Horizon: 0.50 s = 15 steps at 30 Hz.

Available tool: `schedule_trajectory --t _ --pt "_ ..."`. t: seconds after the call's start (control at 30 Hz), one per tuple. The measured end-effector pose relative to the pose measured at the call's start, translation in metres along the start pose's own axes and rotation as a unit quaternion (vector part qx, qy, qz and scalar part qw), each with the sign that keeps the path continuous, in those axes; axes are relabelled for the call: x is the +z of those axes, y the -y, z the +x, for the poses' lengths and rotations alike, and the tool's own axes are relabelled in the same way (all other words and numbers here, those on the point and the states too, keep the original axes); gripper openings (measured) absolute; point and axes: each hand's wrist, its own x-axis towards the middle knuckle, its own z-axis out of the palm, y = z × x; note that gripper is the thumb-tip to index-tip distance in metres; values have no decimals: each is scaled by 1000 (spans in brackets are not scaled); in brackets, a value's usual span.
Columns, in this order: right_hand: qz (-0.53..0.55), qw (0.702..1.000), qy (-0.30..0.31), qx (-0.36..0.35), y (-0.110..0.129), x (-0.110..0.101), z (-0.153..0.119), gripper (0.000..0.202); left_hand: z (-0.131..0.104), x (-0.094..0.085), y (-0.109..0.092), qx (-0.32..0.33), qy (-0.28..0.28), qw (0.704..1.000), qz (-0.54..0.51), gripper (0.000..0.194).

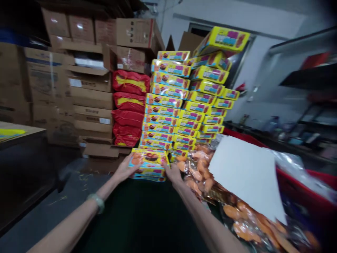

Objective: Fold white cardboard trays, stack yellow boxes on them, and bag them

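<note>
Between my two hands is a yellow and blue printed carton point(150, 159), low in front of the tall stack. My left hand point(127, 168) grips its left end, fingers over the top face. My right hand point(172, 172) holds the right end. Under this carton the edge of at least one more like it shows. Behind it rises a stack of matching cartons point(164, 101), several layers high and in columns. To the right of my right hand lie clear-wrapped orange spoon-shaped pieces point(202, 165).
White sheets point(247, 172) lie over the wrapped pieces at right, beside a red-edged bin point(310, 186). Red bags point(130, 105) and brown cardboard boxes point(92, 82) are piled at left. A dark table point(23, 158) stands far left. The topmost carton point(228, 38) juts out.
</note>
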Motion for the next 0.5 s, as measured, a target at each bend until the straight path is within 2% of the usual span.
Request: schedule_trajectory --t 0.1,0.2,0.27,0.3,0.37,0.43,0.5 --pt "-29 999 -13 28 0 9 -4 43 11 -13 5 -22 6 1000 17 101" --pt "-48 999 -19 1 -14 -10 -11 40 17 -17 5 -51 -1 998 31 98" --pt "-91 994 -47 -37 -35 -39 -19 41 17 -17 1 -71 7 997 20 96" --pt "-146 985 -74 -48 -50 -57 -25 44 16 -15 -1 -81 16 997 11 95" --pt "-320 939 -125 -32 -82 -97 -36 49 15 -13 -3 -93 27 995 1 94" --pt "-465 877 -120 30 -113 -134 -45 46 14 -12 -3 -90 21 996 20 92" --pt "-503 859 -81 55 -136 -164 -50 37 16 -13 0 -78 9 995 66 87"
